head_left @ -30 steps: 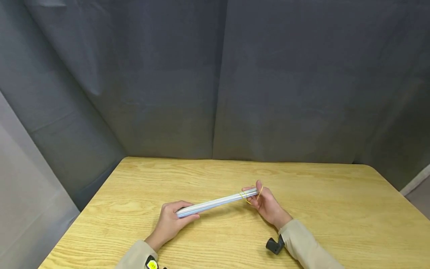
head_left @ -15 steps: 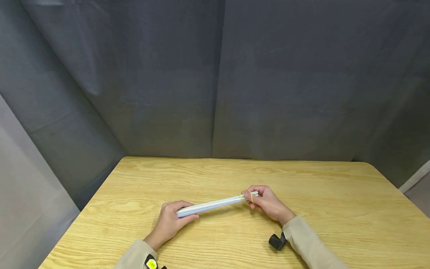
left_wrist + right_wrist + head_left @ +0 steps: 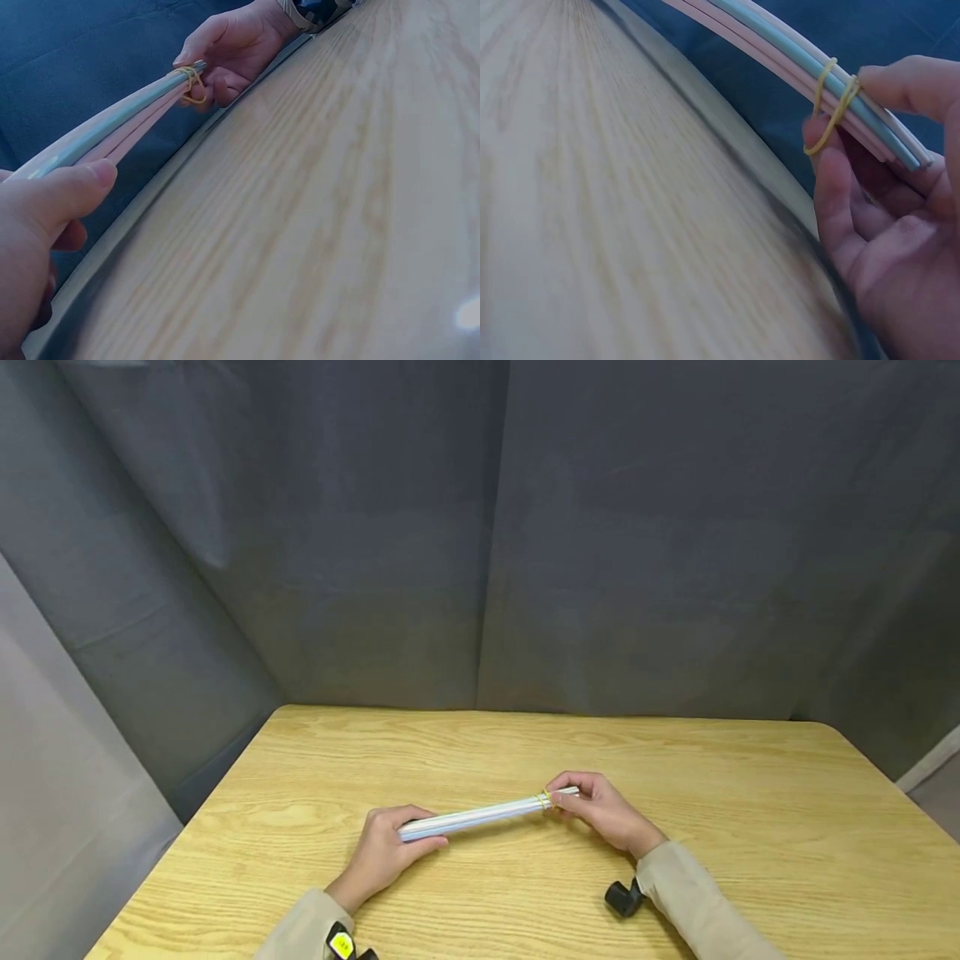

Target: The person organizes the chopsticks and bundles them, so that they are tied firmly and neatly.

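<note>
A bundle of straws (image 3: 483, 816) in pale pink, white and blue is held up over the table, tilted slightly. My left hand (image 3: 378, 852) grips its left end, thumb along the near side, as the left wrist view also shows. Near the far end a yellow rubber band (image 3: 847, 94) loops round the straws (image 3: 780, 49) more than once. My right hand (image 3: 603, 812) pinches the band against the straws, thumb on top and fingertips below. A lower loop of the band hangs slack by those fingertips. The straw tips stick out past it toward the palm.
The wood-grain table (image 3: 480, 910) lies under both hands. Behind it hangs a dark grey curtain (image 3: 375, 543), with a lighter panel (image 3: 67, 793) at the left. A black wrist camera (image 3: 625, 899) sticks out beside the right sleeve.
The right hand has turned from fingers spread with the rubber band stretched to a pinch; the stretched loop now lies round the straws. The left hand keeps its grip.
</note>
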